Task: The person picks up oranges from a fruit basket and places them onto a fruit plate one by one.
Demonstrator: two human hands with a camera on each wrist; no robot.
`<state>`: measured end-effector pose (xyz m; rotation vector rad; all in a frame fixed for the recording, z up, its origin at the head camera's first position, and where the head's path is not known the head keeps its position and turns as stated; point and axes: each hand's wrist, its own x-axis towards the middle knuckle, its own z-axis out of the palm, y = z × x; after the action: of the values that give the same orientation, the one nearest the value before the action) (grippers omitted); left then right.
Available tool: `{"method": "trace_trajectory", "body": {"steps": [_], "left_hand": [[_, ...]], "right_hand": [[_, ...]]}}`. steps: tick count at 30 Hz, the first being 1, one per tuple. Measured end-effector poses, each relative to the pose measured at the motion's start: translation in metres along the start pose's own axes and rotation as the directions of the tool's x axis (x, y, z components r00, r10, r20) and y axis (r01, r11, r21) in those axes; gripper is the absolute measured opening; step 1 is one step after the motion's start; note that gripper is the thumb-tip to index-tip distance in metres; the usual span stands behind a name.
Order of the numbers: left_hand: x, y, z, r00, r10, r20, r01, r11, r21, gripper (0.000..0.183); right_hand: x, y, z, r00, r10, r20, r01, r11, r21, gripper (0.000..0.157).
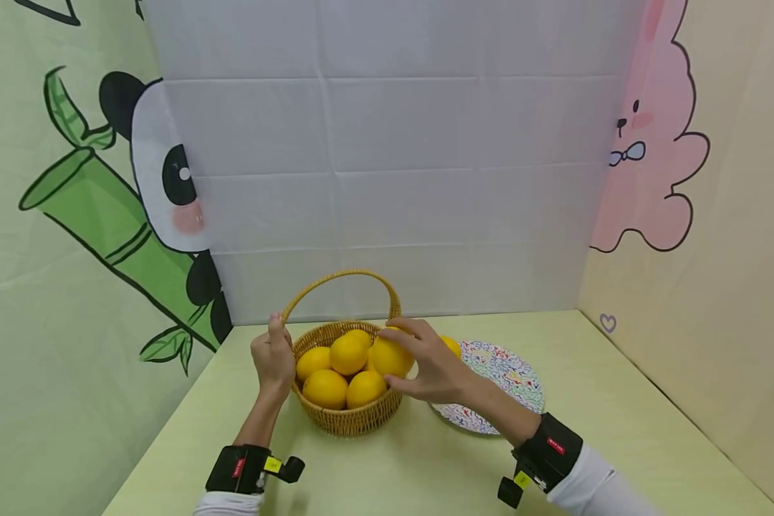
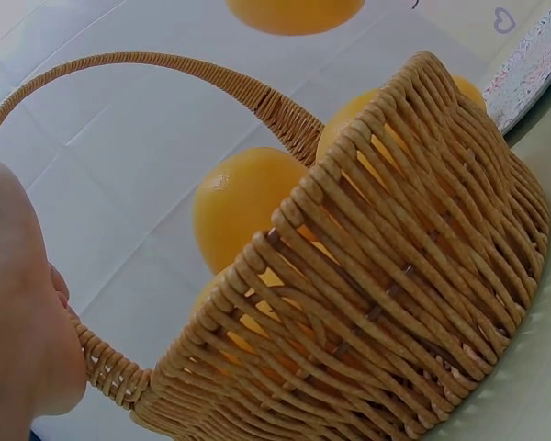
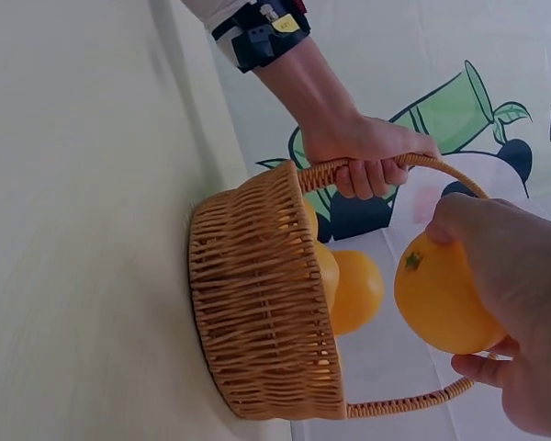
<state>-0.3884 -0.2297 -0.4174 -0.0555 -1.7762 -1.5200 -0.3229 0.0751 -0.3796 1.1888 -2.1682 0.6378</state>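
Observation:
A wicker basket [image 1: 348, 424] with a tall arched handle [image 1: 355, 273] stands on the table, filled with several yellow-orange oranges [image 1: 325, 389]. My left hand [image 1: 274, 358] grips the left side of the handle; in the right wrist view that hand [image 3: 372, 152] has its fingers curled round it. Over the basket's right part, my right hand [image 1: 428, 362] holds one orange [image 1: 392, 356] between thumb and fingers. The right wrist view shows this orange [image 3: 445, 294] apart from those in the basket, its green stem end visible.
To the basket's right lies a round plate [image 1: 506, 387] with a colourful speckled pattern. Another orange [image 1: 451, 346] shows at its left side, partly behind my right hand. A pale cloth wall [image 1: 413, 208] closes off the table's back edge.

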Motion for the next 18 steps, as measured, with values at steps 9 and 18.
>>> {"method": "trace_trajectory", "body": {"steps": [9,18], "left_hand": [[0.003,0.002,-0.007,1.000,-0.004,0.001,0.004,1.000,0.005,0.070],[0.005,-0.001,-0.013,1.000,-0.020,0.019,0.020,1.000,0.001,0.071]], "right_hand": [[-0.013,0.016,-0.030,0.999,0.032,-0.025,-0.032,0.999,0.002,0.066],[-0.025,0.031,-0.046,0.998,0.059,-0.016,-0.059,0.998,-0.013,0.070]]}}
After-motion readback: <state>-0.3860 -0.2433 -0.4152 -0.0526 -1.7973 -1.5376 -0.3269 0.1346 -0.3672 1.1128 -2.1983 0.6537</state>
